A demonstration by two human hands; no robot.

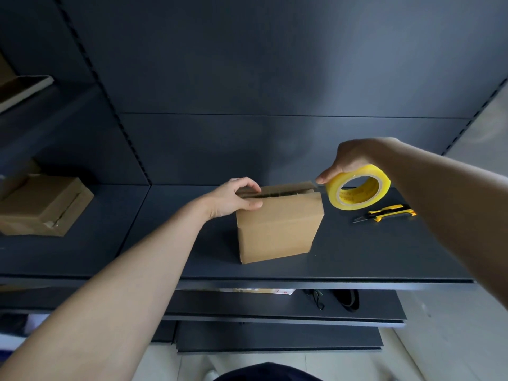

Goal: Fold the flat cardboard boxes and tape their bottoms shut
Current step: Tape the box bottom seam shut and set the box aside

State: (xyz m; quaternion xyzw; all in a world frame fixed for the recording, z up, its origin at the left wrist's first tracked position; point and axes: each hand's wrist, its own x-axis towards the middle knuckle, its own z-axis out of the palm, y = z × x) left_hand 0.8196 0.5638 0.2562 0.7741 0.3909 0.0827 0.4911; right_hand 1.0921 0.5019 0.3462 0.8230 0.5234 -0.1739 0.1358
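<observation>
Cardboard box (pixel 279 224) between hands, left hand (pixel 236 198) gripping, right hand (pixel 347 160) holding tape roll (pixel 358 187)

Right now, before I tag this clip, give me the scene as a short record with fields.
left hand: grips the top left edge of the cardboard box, fingers curled over it
right hand: holds the yellow tape roll at the box's top right corner
cardboard box: folded up, standing on the dark shelf, flap seam up
taping state: tape seems drawn from the roll along the seam
utility knife: lies on the shelf right of the box, untouched
second box: on the shelf, far left
</observation>
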